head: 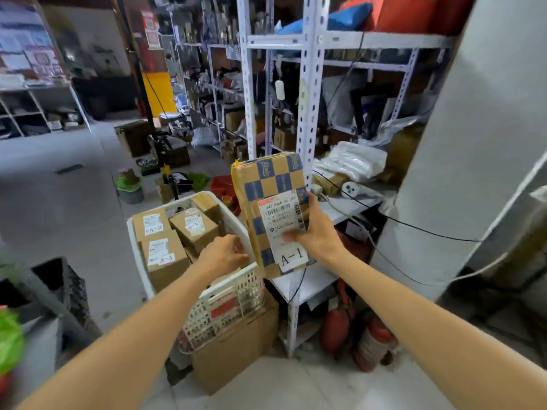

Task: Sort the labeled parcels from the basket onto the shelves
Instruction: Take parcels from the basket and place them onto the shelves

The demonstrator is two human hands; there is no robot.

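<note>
**Reading the A-1 label**

Our right hand [318,232] clamps the checkered parcel [269,184] upright just beside the basket [136,253], label [281,211] toward us — likely to choose its shelf [307,281]. Our left hand [225,253] meets the rim; gripping or not, we cannot tell.

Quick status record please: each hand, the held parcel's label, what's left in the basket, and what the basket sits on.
right hand: holds checkered parcel upright, thumb on its shipping label
held label: A-1
left hand: over white basket, near its right rim; grip unclear
basket contents: brown box A-2, brown box A-1, third brown box with blurred label
basket support: cardboard box on the floor
shelf: white metal rack behind the parcel
</note>
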